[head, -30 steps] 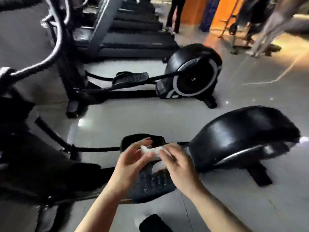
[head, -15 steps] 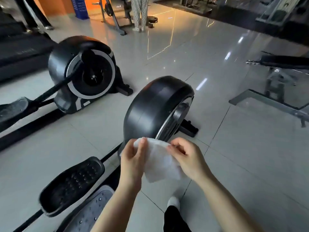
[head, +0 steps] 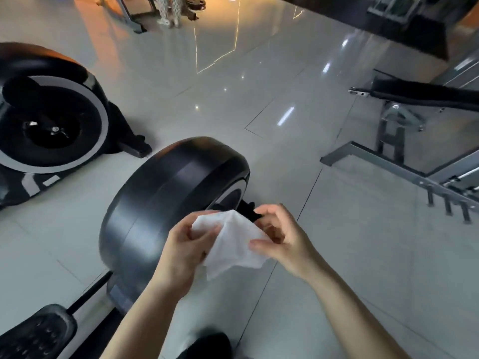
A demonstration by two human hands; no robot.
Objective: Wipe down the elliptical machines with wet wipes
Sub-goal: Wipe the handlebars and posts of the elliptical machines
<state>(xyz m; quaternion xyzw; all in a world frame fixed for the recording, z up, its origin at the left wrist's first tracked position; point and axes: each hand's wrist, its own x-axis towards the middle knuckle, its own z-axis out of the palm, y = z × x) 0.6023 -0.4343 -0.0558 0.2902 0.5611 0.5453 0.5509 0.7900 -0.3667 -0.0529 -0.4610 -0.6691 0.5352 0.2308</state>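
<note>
Since half a second ago my view has come closer to the black flywheel housing (head: 166, 203), and the wet wipe (head: 230, 242) is now more opened between my hands; before it was more folded.

My left hand (head: 181, 252) pinches the upper left corner of the wipe between thumb and fingers. My right hand (head: 280, 242) pinches the right edge, with the other fingers loosely curled. The wipe hangs in the air between them and, as I judge, does not touch the machine yet.

The housing lies ahead and to the left of the wipe, just behind my left hand, so the left hand is the nearer one. Its rounded top runs from near-left to far-right, and I think the wiping stroke should follow this long curve. The pedal (head: 36, 335) is low at the left, further away from my grip.

I count two elliptical machines: the near one in front of me, and a second elliptical (head: 51, 125) at the left, well apart. There is one wipe and two hands. At the right stands one weight bench (head: 425, 97) on the tiled floor (head: 259, 86).
</note>
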